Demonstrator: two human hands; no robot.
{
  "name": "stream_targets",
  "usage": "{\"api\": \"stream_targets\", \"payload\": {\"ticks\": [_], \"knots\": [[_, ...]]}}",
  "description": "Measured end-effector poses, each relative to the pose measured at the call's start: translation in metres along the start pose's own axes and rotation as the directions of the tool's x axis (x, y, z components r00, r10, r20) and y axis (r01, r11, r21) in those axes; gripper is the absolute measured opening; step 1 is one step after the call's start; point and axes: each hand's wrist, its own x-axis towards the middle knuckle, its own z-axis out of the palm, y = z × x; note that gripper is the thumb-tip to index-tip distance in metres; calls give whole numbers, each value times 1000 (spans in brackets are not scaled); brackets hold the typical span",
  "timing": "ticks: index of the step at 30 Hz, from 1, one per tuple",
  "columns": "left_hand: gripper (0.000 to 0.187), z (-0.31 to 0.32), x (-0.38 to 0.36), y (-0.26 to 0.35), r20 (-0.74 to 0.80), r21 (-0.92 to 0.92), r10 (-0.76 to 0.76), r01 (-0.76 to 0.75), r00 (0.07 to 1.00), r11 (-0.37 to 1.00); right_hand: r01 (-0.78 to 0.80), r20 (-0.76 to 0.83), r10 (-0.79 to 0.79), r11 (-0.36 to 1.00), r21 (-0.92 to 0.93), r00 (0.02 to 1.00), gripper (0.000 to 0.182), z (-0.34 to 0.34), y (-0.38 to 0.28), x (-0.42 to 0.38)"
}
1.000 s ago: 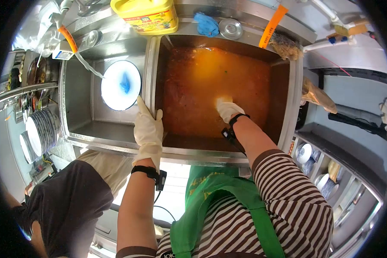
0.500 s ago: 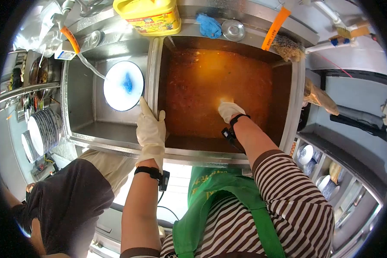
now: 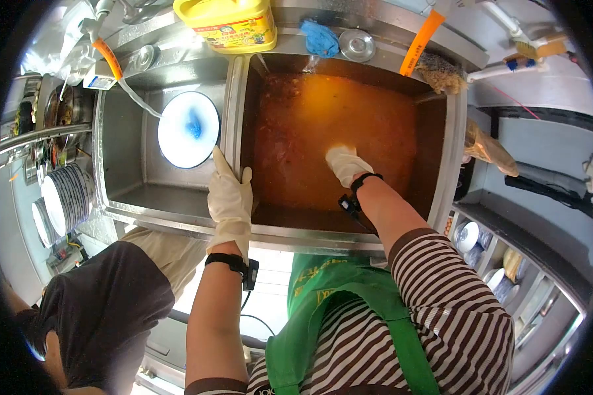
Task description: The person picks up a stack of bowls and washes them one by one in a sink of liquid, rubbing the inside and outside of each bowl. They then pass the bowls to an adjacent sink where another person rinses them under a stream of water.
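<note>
My left hand [image 3: 230, 194], in a cream rubber glove, rests by the divider between two steel sink basins. Its index finger reaches to the lower right rim of a round white plate [image 3: 178, 135] with a blue patch; the thumb stands apart. The plate is in the left basin [image 3: 126, 168]. My right hand [image 3: 346, 164], also gloved, dips into cloudy orange-brown liquid [image 3: 296, 178] that fills the right basin. Its fingers are under the surface, so anything they hold is hidden.
Behind the basins stand a yellow jug [image 3: 234, 29], a blue cloth [image 3: 320, 39], a round metal drain part [image 3: 357, 46] and a scouring pad [image 3: 441, 74]. A hose [image 3: 138, 99] runs into the left basin. Stacked plates [image 3: 66, 201] and another person [image 3: 105, 309] are at left.
My right hand has moved slightly left and up in the liquid, and more of its glove shows. My left hand and the plate have barely shifted.
</note>
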Motion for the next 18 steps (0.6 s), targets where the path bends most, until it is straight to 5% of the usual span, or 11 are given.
{"api": "stream_targets", "payload": {"ticks": [8,10,14,16,18], "knots": [[95,2,1,-3,-13,-5,22,-22,1000,1000,-83,-164,79,996,-16,983,29,-25,-19,-4],[94,-2,-2,2,-5,-3,5,-5,1000,1000,234,-41,-280,865,-445,959,27,-71,-27,-48],[93,-1,-1,0,-5,-20,7,-7,1000,1000,93,194,-46,966,-242,980,27,-31,-14,-3],[93,0,-2,-1,-15,-8,16,-16,1000,1000,146,-234,-289,863,-484,928,34,34,24,17],[93,1,-2,-3,-24,4,20,-20,1000,1000,111,-222,-204,923,-370,954,32,19,14,16]]}}
